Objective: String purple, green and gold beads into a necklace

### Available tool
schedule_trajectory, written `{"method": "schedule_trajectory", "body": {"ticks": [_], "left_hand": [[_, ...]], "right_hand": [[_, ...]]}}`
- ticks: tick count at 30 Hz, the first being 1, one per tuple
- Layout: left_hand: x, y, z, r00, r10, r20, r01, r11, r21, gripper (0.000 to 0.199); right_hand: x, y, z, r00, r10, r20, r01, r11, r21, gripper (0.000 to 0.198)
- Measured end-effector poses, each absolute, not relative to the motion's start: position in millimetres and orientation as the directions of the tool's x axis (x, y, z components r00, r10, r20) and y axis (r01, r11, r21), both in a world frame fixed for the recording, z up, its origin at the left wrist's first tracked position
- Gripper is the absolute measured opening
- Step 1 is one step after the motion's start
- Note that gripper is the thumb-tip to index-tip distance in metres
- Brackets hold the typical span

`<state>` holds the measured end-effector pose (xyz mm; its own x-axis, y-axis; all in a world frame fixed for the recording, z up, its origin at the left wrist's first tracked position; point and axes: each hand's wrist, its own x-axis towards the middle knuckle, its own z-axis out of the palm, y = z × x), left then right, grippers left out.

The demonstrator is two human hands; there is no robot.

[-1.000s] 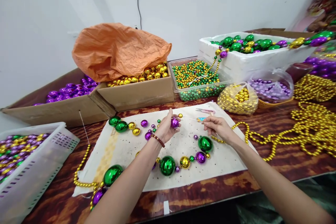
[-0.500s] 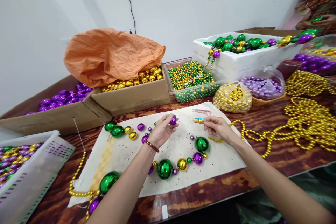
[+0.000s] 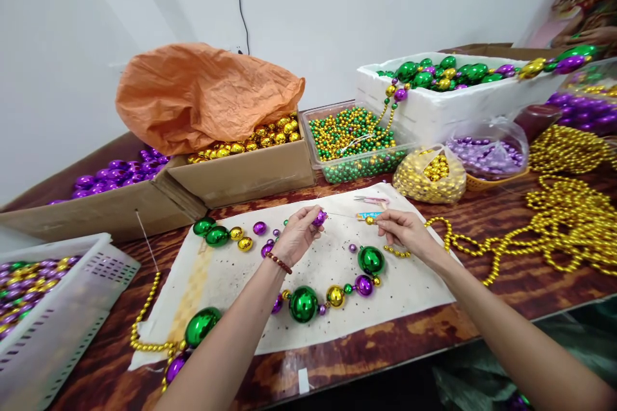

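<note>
On white cloth [image 3: 332, 263], an illegible blue label [image 3: 367, 215] lies near right-hand fingers [image 3: 388, 223].

Between the left hand [image 3: 299, 234] and right hand [image 3: 402, 231] a gap of bare cloth [image 3: 328, 268] offers passage, crossed at its far end by a straight thread [image 3: 344, 214]; the bead strand [image 3: 303, 304] bars the near side, with a strip of tabletop [image 3: 357, 356] open before it; loose beads [image 3: 217, 236] clutter the cloth's far left; cardboard box [image 3: 245, 176], clear tub [image 3: 361, 167] and foam box [image 3: 438, 119] wall the back; gold chains [image 3: 563, 225] crowd the right.
</note>
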<state>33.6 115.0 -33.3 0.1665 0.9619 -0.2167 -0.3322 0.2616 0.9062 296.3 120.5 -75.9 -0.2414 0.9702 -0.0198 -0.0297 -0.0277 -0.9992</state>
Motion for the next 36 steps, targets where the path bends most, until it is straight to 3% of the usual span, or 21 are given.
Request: {"method": "schedule_trajectory", "body": {"ticks": [10,19,29,36], "left_hand": [[33.6,117.7,-37.2,0.158,0.963,-0.219,-0.303,0.259,0.917,0.033],[41.5,125.6,-39.8,0.101,0.972,-0.214,-0.089,0.223,0.971,0.037],[47.3,117.9,-18.0,0.278,0.944,-0.176,-0.250,0.248,0.936,0.035],[52.8,114.6,-22.0,0.177,0.981,-0.074,-0.228,0.114,0.967,0.035]], "right_hand": [[297.1,119.0,-76.3,-0.242,0.970,-0.008,0.028,-0.002,-1.000,0.026],[293.4,120.9,-75.1,-0.272,0.962,0.035,0.082,0.059,-0.995,0.023],[287.6,126.7,-71.6,-0.276,0.960,0.043,0.035,0.054,-0.998,0.024],[285.9,123.4,-70.4,-0.305,0.952,-0.011,-0.024,-0.019,-1.000,0.026]]}}
